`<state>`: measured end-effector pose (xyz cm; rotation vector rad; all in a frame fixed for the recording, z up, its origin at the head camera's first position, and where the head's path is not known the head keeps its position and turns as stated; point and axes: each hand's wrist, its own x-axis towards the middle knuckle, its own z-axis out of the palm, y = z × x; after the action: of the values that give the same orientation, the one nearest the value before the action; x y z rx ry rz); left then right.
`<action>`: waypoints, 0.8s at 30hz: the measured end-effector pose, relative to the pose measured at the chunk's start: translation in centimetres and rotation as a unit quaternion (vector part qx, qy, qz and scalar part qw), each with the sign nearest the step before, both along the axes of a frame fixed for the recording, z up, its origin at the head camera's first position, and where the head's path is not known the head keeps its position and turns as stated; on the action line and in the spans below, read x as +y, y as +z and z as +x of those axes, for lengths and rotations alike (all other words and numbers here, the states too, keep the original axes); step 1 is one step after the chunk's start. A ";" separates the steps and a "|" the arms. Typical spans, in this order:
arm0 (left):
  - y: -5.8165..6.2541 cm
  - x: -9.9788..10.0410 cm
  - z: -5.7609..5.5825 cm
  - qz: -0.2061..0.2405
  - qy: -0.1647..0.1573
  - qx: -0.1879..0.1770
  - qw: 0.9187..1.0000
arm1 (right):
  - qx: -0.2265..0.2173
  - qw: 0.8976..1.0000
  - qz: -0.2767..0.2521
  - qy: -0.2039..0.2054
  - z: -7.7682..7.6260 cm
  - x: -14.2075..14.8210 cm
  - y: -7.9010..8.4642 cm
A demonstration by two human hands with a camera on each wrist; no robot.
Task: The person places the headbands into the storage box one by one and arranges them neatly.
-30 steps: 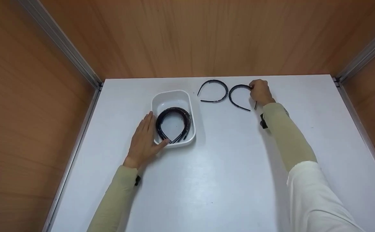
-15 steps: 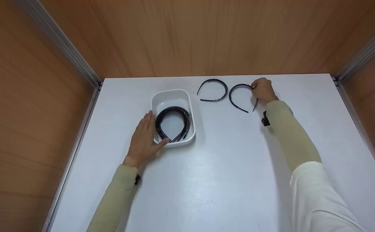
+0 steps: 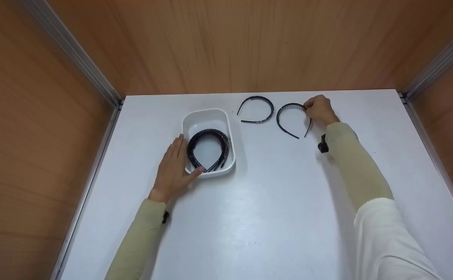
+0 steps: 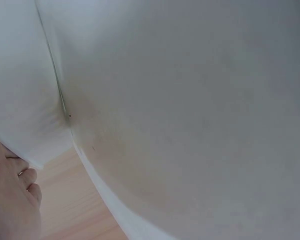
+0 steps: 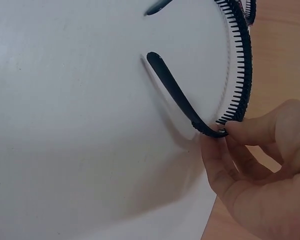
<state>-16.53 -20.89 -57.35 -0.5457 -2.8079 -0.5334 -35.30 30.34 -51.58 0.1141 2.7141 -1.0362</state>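
Observation:
With thumb and fingertips my right hand (image 3: pixel 320 109) pinches a black toothed headband (image 3: pixel 278 118) by its right side. In the right wrist view the headband (image 5: pixel 247 75) shows a row of comb teeth on its inner edge, and its nearer arm throws a shadow on the table. My left hand (image 3: pixel 172 167) lies with straight fingers along the left wall of a white tub (image 3: pixel 232 136), its thumb across the front corner. Several black headbands (image 3: pixel 226 142) lie stacked inside the tub. The left wrist view shows the hand (image 4: pixel 12 195) only in part, at the left edge.
Another black headband (image 3: pixel 271 109) lies on the white table (image 3: pixel 249 217) between the tub and the pinched one. Wood-grain panels (image 3: pixel 249 46) rise behind the table and at both sides, with metal rails in the corners.
My right hand has shifted slightly right, and the pinched headband has turned a little, its free ends now lower in the head view. The left hand stays at the tub.

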 end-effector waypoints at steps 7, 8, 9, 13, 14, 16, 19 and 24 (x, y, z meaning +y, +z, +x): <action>0.2 0.0 -0.1 0.004 -0.005 -0.003 1.000 | 0.009 1.000 -0.002 -0.011 0.1 0.6 0.3; 0.3 0.0 -0.1 0.003 -0.005 -0.004 1.000 | 0.008 1.000 -0.004 -0.013 0.2 0.7 0.3; 0.3 0.0 -0.2 0.002 -0.004 -0.006 1.000 | 0.006 1.000 -0.007 -0.016 0.2 0.7 0.3; 0.4 0.0 -0.3 -0.004 0.000 -0.012 1.000 | -0.001 1.000 -0.017 -0.024 0.5 0.8 0.1; 0.4 0.0 -0.3 -0.005 0.001 -0.013 1.000 | -0.002 0.999 -0.020 -0.025 0.6 0.8 0.1; 0.3 0.0 -0.4 -0.005 0.001 -0.011 1.000 | -0.005 0.999 -0.026 -0.026 0.8 0.9 -0.1; 0.3 0.0 -0.4 -0.004 -0.001 -0.009 1.000 | -0.006 0.999 -0.034 -0.029 1.2 1.0 -0.4; 0.2 0.0 -0.3 -0.002 -0.002 -0.004 1.000 | -0.006 0.998 -0.049 -0.036 1.8 1.2 -0.8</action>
<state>-16.85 -20.89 -57.16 -0.5518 -2.8173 -0.5322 -33.52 31.55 -52.42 0.2009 2.6606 -1.1819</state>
